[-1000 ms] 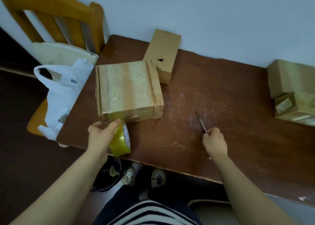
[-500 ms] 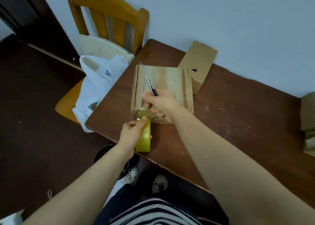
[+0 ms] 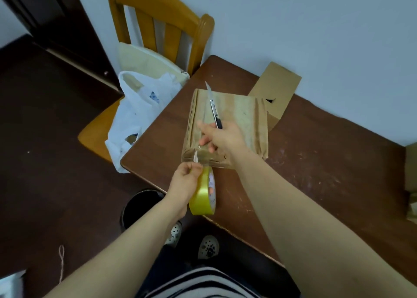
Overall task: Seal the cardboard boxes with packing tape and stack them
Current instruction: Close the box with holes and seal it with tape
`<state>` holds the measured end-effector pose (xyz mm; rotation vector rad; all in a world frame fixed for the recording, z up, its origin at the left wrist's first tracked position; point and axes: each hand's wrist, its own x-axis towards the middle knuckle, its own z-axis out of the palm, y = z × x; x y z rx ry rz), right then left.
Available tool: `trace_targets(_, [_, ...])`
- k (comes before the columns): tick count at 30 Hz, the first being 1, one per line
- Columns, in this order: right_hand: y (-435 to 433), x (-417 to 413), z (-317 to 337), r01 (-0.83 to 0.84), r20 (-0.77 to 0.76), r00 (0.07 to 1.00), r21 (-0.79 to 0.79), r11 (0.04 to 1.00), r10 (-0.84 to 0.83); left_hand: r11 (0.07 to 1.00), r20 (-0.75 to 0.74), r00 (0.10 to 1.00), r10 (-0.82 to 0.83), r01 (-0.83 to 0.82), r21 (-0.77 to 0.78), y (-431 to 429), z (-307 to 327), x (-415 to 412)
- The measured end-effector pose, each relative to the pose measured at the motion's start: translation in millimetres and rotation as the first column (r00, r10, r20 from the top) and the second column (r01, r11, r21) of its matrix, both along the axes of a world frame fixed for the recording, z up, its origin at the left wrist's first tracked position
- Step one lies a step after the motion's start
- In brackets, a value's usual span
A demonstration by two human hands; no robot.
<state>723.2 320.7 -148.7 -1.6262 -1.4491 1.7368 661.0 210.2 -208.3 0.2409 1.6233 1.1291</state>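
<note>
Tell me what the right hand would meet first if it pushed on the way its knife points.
The right hand holds the knife aimed along the taped box top toward its far edge. Past that, probably the wooden chair back; height above the box is unclear.

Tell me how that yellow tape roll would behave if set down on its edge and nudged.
The tape roll is a round ring, held on edge by the left hand, so it would probably roll, perhaps off the table edge. Its glossy yellow face looks slick. One hand carries it, so it is likely light.
</note>
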Motion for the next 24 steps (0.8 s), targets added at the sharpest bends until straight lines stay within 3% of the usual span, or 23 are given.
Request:
trace_targets(2, [-1.1, 9.4, 13.5, -0.079, -0.041, 0.996, -0.016, 0.997, 0.078, 1.0, 0.01, 1.0, -0.005, 0.005, -0.009, -0.5, 0.3, -1.1])
trace_targets(5, [-12.5, 33.2, 27.4, -0.241, -0.032, 0.969, 0.083, 0.967, 0.245, 0.999, 0.04, 0.999, 0.012, -0.013, 0.035, -1.1, 3.3, -1.5])
trace_targets(7, [-23.5, 49.9, 33.0, -0.356, 0.078, 0.934, 0.146, 0.923, 0.348, 0.999, 0.023, 1.0, 0.004, -0.005, 0.041, -1.5, 3.7, -2.9])
trace_targets(10, [-33.2, 67.7, 31.4, -0.53, 0.384, 0.815, 0.189, 0.827, 0.434, 0.999, -0.032, 0.999, -0.021, 0.021, 0.024, -2.0, 1.2, -4.1])
trace_targets(13, [-39.6, 73.4, 26.0, -0.702, 0.701, 0.593, 0.21, 0.68, 0.396, 0.999, -0.02, 1.0, -0.008, 0.009, 0.033, -2.5, 1.4, -2.5])
trace_targets(16, [-42.5, 69.2, 20.6, -0.79, 0.841, 0.449, 0.214, 0.575, 0.303, 0.999, -0.054, 0.998, -0.033, 0.034, 0.028, -2.6, 1.9, -2.1])
trace_targets(21, [-45.5, 57.4, 8.5, -0.879, 0.926, 0.321, 0.214, 0.425, 0.199, 0.999, -0.06, 0.998, -0.037, 0.038, 0.014, -3.2, 3.1, -3.7])
trace_targets(24, [-45.3, 51.8, 9.0, -0.898, 0.936, 0.295, 0.203, 0.389, 0.193, 0.999, -0.011, 1.0, -0.029, 0.029, 0.028, -3.5, 5.2, -4.7])
